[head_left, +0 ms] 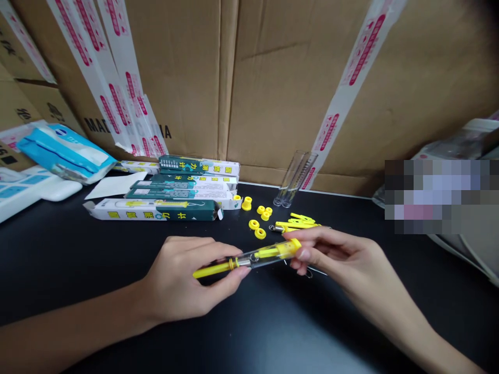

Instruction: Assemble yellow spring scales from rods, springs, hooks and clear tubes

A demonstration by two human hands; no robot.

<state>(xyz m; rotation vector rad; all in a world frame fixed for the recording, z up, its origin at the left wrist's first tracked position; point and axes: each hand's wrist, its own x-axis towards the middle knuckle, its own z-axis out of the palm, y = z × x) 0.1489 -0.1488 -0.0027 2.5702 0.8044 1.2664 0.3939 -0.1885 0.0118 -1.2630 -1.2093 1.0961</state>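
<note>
The left hand [183, 278] and right hand [335, 252] held a clear-tubed yellow spring scale [265, 258], a thin metal hook [309, 273] partly hidden under the right fingers [302, 253].

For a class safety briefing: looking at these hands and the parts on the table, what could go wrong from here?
The clear tube held between the left hand and right hand could slip and crack if dropped. The loose yellow rings might roll away across the black table. The two empty tubes leaning on the cardboard carton could tip over if knocked.
</note>
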